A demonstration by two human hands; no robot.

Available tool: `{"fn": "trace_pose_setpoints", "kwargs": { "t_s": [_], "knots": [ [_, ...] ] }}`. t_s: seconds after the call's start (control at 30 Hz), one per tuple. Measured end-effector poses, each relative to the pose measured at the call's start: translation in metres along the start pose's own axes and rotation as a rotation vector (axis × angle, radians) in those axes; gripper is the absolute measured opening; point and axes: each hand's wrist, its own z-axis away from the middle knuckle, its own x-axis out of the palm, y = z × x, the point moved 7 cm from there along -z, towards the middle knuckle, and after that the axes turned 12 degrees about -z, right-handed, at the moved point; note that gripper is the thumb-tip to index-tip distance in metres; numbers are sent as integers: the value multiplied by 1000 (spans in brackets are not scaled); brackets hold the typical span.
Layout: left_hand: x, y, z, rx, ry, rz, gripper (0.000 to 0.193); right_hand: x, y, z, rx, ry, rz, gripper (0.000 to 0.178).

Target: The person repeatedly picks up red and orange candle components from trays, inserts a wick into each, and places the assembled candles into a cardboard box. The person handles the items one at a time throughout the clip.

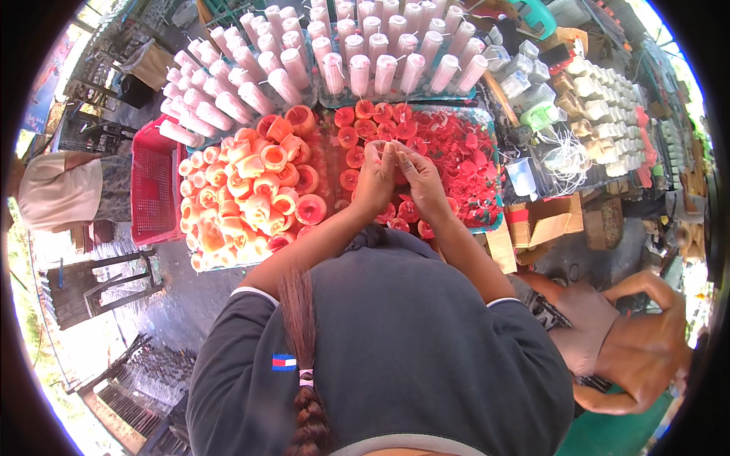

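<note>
Over the tray of red wax pieces, my left hand (pixel 378 181) and my right hand (pixel 423 182) meet with thumbs side by side. Both are closed, fingers curled in front of the thumbs. Whatever they pinch is mostly hidden; only a pale pinkish edge shows by the left fingers. Around and below them stand small round red wax cups (pixel 365 127), some with a wick. To their right lies a heap of loose red wax petals (pixel 464 156). Left of my left forearm, many orange-red wax cups (pixel 266 186) with wavy rims are piled together.
Behind stand rows of pale pink pillar candles (pixel 360 74) with wicks. A red plastic crate (pixel 152 190) sits at the left. White wicks (pixel 566 161), pale moulded blocks (pixel 608 114) and a cardboard box (pixel 551 220) lie at the right. Other people (pixel 631 334) are on both sides.
</note>
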Motion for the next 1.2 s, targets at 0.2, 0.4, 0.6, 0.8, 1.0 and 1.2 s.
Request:
{"fn": "trace_pose_setpoints", "kwargs": {
  "t_s": [0.2,0.4,0.6,0.8,1.0,1.2],
  "knots": [
    [-12,33,12,25,49,-162,43,13,2,5,25,49,-200,36],
    [-10,34,15,165,42,-198,42,-3,13,-7,29,56,-314,37],
    [-20,-5,-8,-73,160,150,44,20,3,-5,-43,92,-263,38],
    [-16,13,-5,-72,-49,245,55,3,6,-7,-71,6,-295,38],
    [-24,23,1,5,-86,93,55,10,-5,-4,41,31,-443,30],
    [-18,31,13,-32,-124,3,54,-17,0,-11,-39,137,-185,27]
  ]
}}
